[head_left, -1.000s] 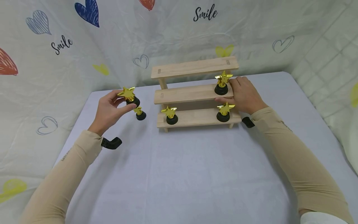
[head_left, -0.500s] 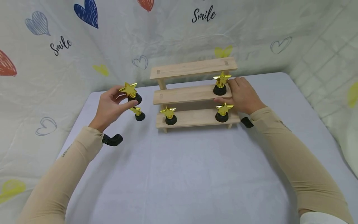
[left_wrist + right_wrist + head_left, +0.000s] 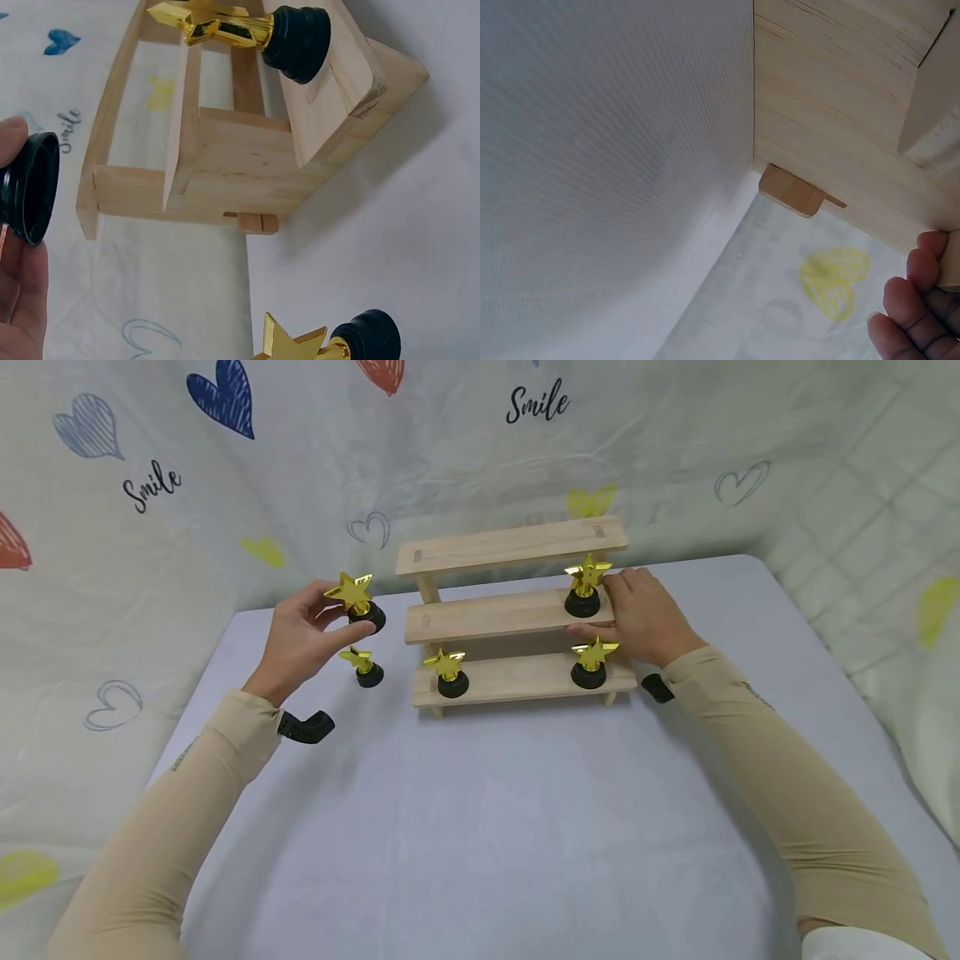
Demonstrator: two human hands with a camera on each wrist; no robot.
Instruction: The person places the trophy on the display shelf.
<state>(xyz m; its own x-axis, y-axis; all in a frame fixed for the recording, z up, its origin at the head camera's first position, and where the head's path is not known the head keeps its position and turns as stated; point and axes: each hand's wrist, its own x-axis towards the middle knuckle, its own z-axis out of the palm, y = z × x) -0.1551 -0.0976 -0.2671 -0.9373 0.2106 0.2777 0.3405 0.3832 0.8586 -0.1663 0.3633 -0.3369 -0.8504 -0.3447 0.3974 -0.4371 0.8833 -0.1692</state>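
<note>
A three-step wooden shelf [image 3: 495, 614] stands at the back of the table. My left hand [image 3: 303, 635] holds a gold star trophy [image 3: 358, 600] by its black base [image 3: 30, 187] in the air, just left of the shelf's middle step. Another star trophy [image 3: 363, 667] stands on the table below that hand. My right hand [image 3: 641, 614] grips the right end of the middle step, beside a star trophy [image 3: 584, 585] standing there. Two more trophies, one at the left [image 3: 448, 672] and one at the right [image 3: 591, 662], stand on the bottom step.
The shelf's top step [image 3: 510, 545] carries nothing. A white cloth printed with hearts and "Smile" [image 3: 536, 402] hangs close behind and to both sides of the grey table [image 3: 510, 827].
My left hand has lifted its trophy a little up and to the right, toward the shelf. The right hand has stayed on the middle step.
</note>
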